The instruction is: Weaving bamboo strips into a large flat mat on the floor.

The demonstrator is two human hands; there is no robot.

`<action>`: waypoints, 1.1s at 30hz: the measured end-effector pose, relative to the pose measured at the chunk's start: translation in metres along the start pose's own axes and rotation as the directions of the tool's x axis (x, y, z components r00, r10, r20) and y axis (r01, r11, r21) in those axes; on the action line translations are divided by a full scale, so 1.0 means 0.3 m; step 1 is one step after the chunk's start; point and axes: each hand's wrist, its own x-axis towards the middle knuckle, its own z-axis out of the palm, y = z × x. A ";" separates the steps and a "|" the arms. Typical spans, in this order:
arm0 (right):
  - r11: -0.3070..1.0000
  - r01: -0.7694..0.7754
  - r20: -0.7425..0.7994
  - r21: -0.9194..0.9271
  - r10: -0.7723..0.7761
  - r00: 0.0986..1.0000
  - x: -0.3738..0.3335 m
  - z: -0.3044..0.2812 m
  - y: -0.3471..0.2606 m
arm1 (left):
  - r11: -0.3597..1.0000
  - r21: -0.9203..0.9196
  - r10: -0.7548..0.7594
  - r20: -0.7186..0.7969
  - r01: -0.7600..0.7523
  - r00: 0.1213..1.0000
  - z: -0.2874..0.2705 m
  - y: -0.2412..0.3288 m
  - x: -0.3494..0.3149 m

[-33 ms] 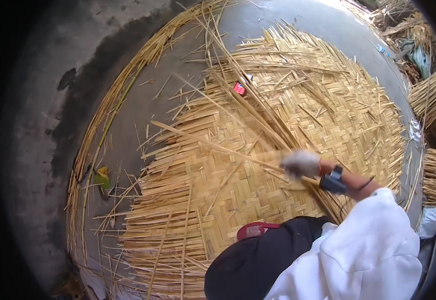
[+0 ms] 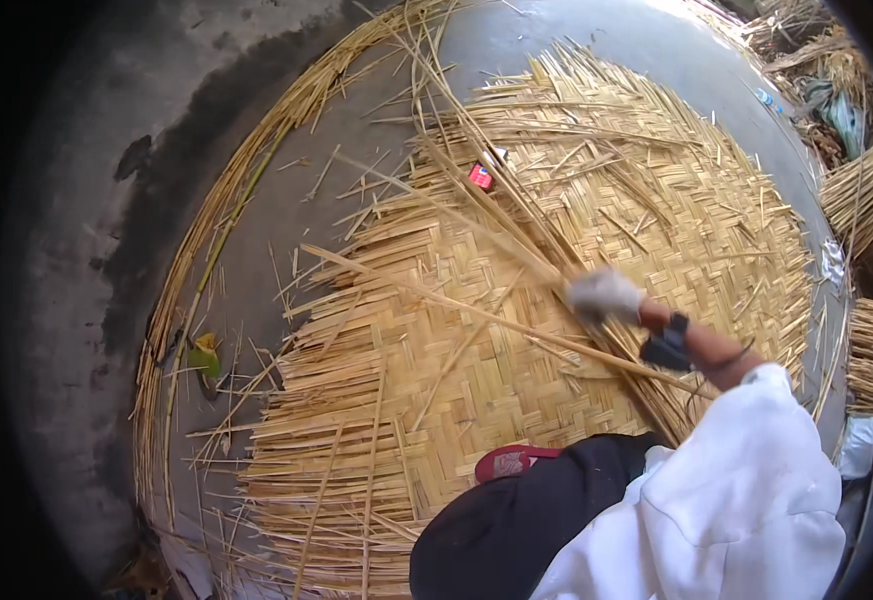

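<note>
My right hand [image 2: 605,294], in a pale work glove and smeared by motion, is over the middle of a large woven reed mat [image 2: 517,375]. Its fingers seem closed around the near end of a long, thin reed strip [image 2: 457,215], which slants off to the far left and is also blurred. Beneath and beside the hand lies a loose bundle of reed strips [image 2: 532,225], running diagonally across the mat. Another long strip [image 2: 427,292] crosses the weave to the left. My left hand is out of view.
A small red packet [image 2: 480,177] rests by the bundle. Long reeds [image 2: 219,220] lie along the floor at left, near a yellow-green object [image 2: 205,356]. Reed bundles [image 2: 872,195] are stacked at right. My dark-trousered leg [image 2: 527,515] and red shoe [image 2: 507,462] are on the mat.
My right hand has moved slightly away from me, toward the far side of the mat. The blurred strip has shifted with it.
</note>
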 end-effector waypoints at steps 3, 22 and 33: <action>0.893 -0.140 -0.524 -0.428 -0.119 0.843 0.221 -0.183 -0.109 | 1.000 0.019 -0.006 0.054 0.005 0.999 0.068 0.018 -0.017; 0.744 -0.126 -0.613 -0.656 -0.428 0.664 0.673 -0.498 0.257 | 0.991 0.136 -0.030 0.101 0.016 0.994 0.411 0.075 -0.021; 0.567 -0.201 -0.409 -0.799 -0.266 0.873 0.996 -0.508 0.001 | 0.975 0.219 -0.054 0.029 0.047 0.998 0.525 0.093 0.040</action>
